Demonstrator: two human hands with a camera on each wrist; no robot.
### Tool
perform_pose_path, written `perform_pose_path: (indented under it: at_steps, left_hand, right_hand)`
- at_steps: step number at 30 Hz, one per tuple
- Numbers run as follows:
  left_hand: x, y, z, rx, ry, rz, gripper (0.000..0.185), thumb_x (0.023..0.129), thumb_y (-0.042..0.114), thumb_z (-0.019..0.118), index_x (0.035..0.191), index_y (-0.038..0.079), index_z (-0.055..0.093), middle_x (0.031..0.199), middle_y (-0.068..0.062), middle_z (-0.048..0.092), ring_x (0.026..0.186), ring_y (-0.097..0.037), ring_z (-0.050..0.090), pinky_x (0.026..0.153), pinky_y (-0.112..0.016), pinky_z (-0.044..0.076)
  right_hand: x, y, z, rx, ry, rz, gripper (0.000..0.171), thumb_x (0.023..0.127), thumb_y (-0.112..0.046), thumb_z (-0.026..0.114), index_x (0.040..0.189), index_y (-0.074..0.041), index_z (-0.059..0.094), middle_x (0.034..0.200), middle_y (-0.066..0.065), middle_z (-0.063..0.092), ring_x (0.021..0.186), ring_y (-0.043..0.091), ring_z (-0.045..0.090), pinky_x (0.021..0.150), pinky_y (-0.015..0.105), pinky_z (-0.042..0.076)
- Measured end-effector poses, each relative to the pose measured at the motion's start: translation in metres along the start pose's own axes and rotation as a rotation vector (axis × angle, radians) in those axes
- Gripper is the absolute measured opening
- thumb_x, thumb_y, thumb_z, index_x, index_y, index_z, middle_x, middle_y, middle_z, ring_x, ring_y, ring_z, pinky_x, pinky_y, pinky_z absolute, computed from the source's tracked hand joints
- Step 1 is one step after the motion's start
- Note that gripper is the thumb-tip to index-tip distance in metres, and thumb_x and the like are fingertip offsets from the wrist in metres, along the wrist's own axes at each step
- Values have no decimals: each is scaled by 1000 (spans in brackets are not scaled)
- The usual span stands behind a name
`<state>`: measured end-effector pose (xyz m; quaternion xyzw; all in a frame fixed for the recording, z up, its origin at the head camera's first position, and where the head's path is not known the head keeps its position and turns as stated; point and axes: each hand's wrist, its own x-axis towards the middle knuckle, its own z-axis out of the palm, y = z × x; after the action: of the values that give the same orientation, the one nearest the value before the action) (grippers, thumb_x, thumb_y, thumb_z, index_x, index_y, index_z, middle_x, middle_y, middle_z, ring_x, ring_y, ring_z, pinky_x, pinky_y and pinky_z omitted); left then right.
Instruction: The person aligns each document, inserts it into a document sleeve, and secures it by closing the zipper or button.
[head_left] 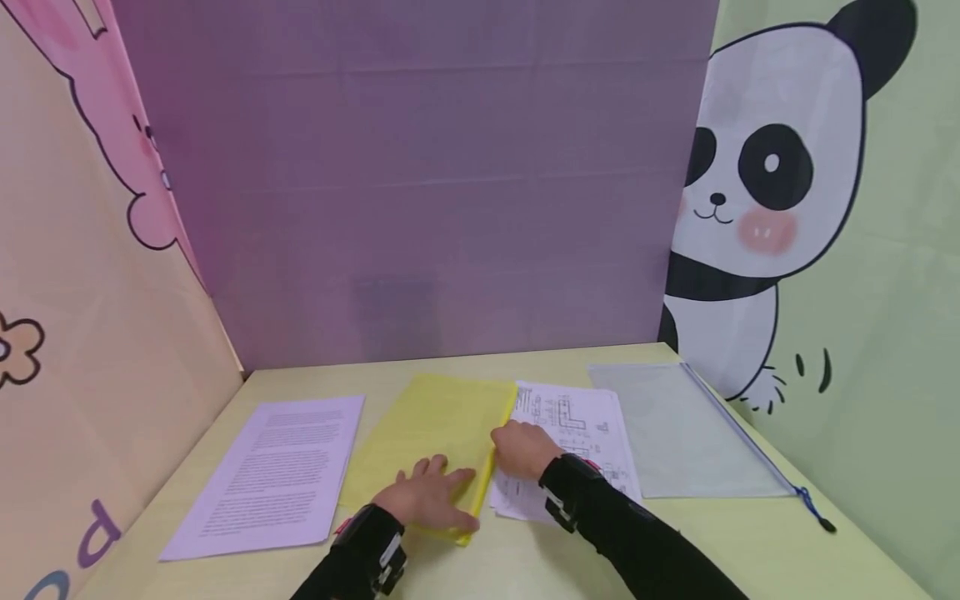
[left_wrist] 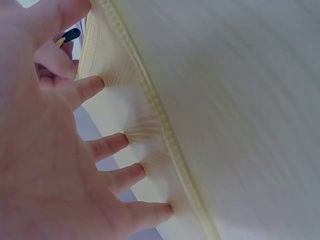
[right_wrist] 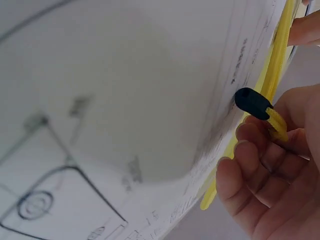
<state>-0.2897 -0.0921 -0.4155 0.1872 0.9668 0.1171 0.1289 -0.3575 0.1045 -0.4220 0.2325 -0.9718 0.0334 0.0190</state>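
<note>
Flat on the pale wooden table [head_left: 675, 542], a yellow mesh zip pouch [head_left: 431, 425] lies under both hands.
Left hand [head_left: 427, 500] presses it with fingers spread; right hand [head_left: 525, 448] has its grip pinching the black-tipped yellow zip pull [right_wrist: 257, 106] at the pouch's right edge, over a printed diagram sheet [head_left: 581, 425]. A printed text sheet [head_left: 273, 471] lies left, a clear zip pouch [head_left: 682, 433] right.

left hand [head_left: 427, 498] flat, fingers spread, pressing down; right hand [head_left: 525, 450] curled, pinching.
</note>
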Motion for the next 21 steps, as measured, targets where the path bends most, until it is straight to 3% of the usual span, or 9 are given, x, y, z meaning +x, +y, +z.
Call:
perform_pose_path:
  at_steps: [5,13,21]
  left_hand:
    - [1,-2,1,-11,-4,37,77,82,58,70,150,28,51,155,-17,37,144,-42,31,111,-74,23]
    - [3,0,-1,0,-15,12,73,81,51,68,149,29,53,159,-15,37,145,-47,30,112,-71,25]
    - [6,-1,-1,-7,-3,3,66,89,50,64,150,27,52,160,-14,37,144,-54,27,112,-72,24]
  right_hand:
    - [-5,5,3,2,-17,-11,12,97,-18,63,87,-13,67,73,-1,55,64,17,51,65,32,46]
    - [-10,8,1,9,-16,-54,17,96,-18,65,80,-15,63,72,-3,53,65,15,50,65,31,44]
    - [-15,7,2,23,-35,-63,17,96,-19,66,79,-16,63,70,-4,51,64,14,48,64,29,41]
